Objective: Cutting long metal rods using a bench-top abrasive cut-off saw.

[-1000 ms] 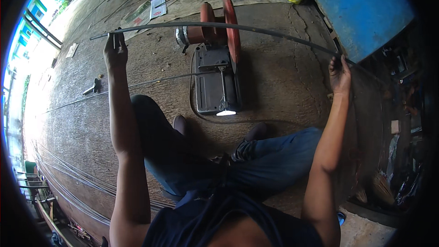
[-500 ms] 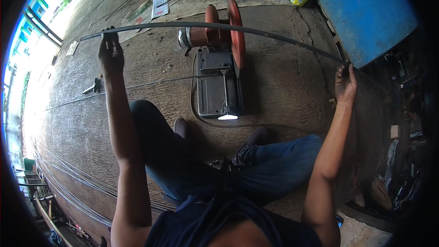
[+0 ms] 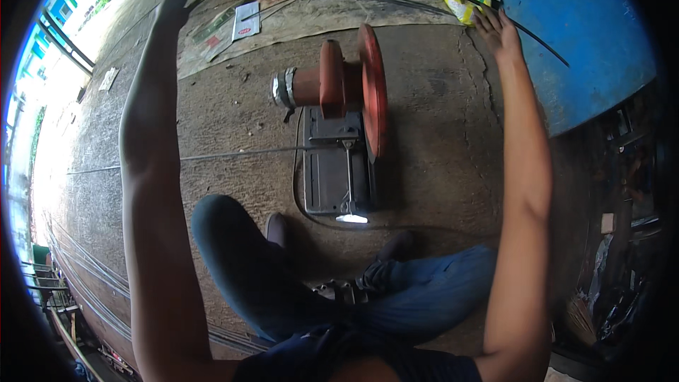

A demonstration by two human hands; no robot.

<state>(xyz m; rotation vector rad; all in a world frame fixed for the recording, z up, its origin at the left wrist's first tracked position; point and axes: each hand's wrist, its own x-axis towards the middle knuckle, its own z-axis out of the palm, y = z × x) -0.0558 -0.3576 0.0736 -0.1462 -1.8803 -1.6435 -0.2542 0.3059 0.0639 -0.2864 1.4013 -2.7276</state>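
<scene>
Both my arms reach far forward. A long thin dark metal rod point(image 3: 532, 34) arcs across the top, its right end over the blue panel. My right hand point(image 3: 499, 34) is open, fingers spread, with its fingertips by the rod. My left hand point(image 3: 172, 10) is open near the rod's left part, fingers stretched and thumb apart; whether it touches the rod is unclear. Between my arms stands a cut-off saw with a red motor point(image 3: 331, 85), a red disc guard point(image 3: 373, 92) and a dark base point(image 3: 325, 187). Another rod point(image 3: 240, 153) runs left from its clamp.
More thin rods lie on a sheet point(image 3: 212, 53) at the far side, near a white packet point(image 3: 246, 21) and a yellow bag point(image 3: 460, 8). A blue panel point(image 3: 573, 35) stands far right. Rods point(image 3: 99, 269) lie at left. A cable point(image 3: 295, 170) loops round the base.
Both hands have moved forward, away from me, and opened from the rod. The rod has shifted from above the saw to the far sheet. The saw appears lower in view.
</scene>
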